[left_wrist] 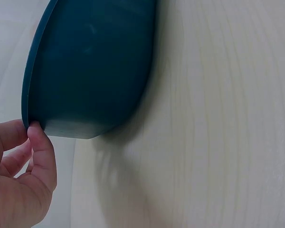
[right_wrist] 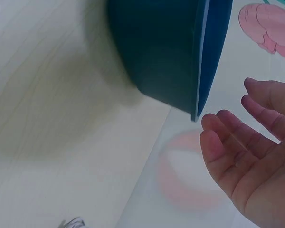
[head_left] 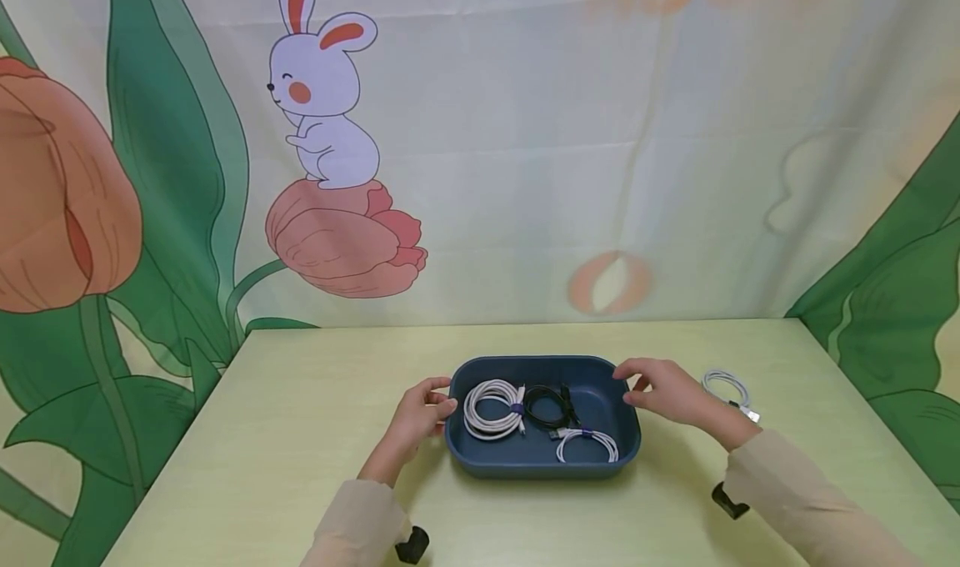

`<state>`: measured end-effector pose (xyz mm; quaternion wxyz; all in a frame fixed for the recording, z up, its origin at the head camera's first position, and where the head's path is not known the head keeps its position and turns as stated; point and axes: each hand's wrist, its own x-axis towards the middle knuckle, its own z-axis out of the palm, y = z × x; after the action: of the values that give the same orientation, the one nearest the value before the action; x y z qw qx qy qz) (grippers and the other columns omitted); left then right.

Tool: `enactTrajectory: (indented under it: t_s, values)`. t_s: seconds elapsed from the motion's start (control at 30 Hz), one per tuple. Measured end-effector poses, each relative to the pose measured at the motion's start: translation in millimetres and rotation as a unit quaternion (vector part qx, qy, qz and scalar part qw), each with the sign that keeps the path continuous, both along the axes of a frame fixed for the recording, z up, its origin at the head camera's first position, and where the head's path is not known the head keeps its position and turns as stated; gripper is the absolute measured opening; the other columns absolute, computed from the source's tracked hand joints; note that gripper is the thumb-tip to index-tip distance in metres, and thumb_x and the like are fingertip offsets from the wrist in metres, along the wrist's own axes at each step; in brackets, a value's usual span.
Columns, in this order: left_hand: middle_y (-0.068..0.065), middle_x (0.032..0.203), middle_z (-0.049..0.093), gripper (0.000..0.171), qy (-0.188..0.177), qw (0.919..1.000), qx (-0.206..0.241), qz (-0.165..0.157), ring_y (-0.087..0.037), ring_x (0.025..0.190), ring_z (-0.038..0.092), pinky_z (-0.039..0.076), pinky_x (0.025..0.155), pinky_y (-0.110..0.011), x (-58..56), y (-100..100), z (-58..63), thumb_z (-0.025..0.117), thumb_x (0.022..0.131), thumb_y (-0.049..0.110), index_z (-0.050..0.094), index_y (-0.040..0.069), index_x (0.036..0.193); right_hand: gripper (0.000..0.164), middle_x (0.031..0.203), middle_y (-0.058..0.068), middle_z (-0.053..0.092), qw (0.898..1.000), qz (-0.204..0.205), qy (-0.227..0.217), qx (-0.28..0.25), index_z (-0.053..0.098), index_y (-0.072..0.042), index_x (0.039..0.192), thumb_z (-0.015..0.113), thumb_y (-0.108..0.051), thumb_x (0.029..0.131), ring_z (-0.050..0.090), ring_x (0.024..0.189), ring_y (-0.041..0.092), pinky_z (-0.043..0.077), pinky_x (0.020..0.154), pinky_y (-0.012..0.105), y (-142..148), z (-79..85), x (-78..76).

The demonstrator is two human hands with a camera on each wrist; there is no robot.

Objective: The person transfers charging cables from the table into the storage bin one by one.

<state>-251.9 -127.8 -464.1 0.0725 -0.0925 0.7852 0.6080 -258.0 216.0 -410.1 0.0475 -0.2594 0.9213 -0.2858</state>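
Observation:
A dark blue rounded bin (head_left: 543, 470) sits on the table, holding a coiled white cable (head_left: 480, 431) with a purple tie, a coiled black cable (head_left: 547, 423) and a smaller white cable (head_left: 588, 434). At its left end, my left hand (head_left: 415, 417) pinches the rim between thumb and finger, as the bin wall (left_wrist: 90, 71) in the left wrist view shows. Around the right end hovers my right hand (head_left: 667, 390), its fingers loosely bent. In the right wrist view, the right hand's fingers (right_wrist: 247, 137) are spread with a gap between them and the rim.
To the right of my right hand, another coiled white cable (head_left: 726, 377) with a white plug lies on the pale wooden table (head_left: 315, 408). Behind the table hangs a printed curtain (head_left: 510, 150) with a rabbit and tulips.

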Motion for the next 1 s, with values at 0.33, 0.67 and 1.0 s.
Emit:
enactTrajectory:
  t_s: [0.33, 0.67, 1.0]
  values:
    - [-0.007, 0.087, 0.049, 0.038, 0.000, 1.0000, -0.002, -0.001, -0.015, 0.067, 0.050, 0.045, 0.054, -0.024, -0.2, 0.0, 0.6, 0.056, 0.084, 0.002, 0.049, 0.003, 0.121, 0.027, 0.103, 0.016, 0.060, 0.999, -0.036, -0.002, 0.001, 0.058, 0.000, 0.106, 0.060, -0.006, 0.080, 0.058, 0.080, 0.019, 0.048, 0.064, 0.027, 13.5, -0.5, -5.4]
    - [-0.007, 0.086, 0.049, 0.038, 0.005, 1.0000, -0.003, -0.002, -0.013, 0.063, 0.050, 0.044, 0.051, -0.021, 0.9, 0.2, 0.4, 0.056, 0.083, 0.001, 0.049, 0.002, 0.120, 0.025, 0.101, 0.018, 0.058, 0.997, -0.068, -0.015, -0.018, 0.057, 0.000, 0.105, 0.058, -0.007, 0.081, 0.057, 0.081, 0.021, 0.049, 0.067, 0.029, 28.5, -3.5, -9.6]
    - [-0.008, 0.086, 0.050, 0.038, 0.014, 0.9998, 0.007, -0.007, -0.012, 0.062, 0.051, 0.046, 0.053, -0.024, 1.6, 0.5, 1.4, 0.055, 0.083, 0.001, 0.049, 0.001, 0.120, 0.026, 0.102, 0.019, 0.057, 0.995, -0.096, -0.030, -0.005, 0.055, 0.000, 0.108, 0.056, -0.010, 0.084, 0.057, 0.083, 0.023, 0.050, 0.070, 0.035, 40.2, -7.6, -14.7]
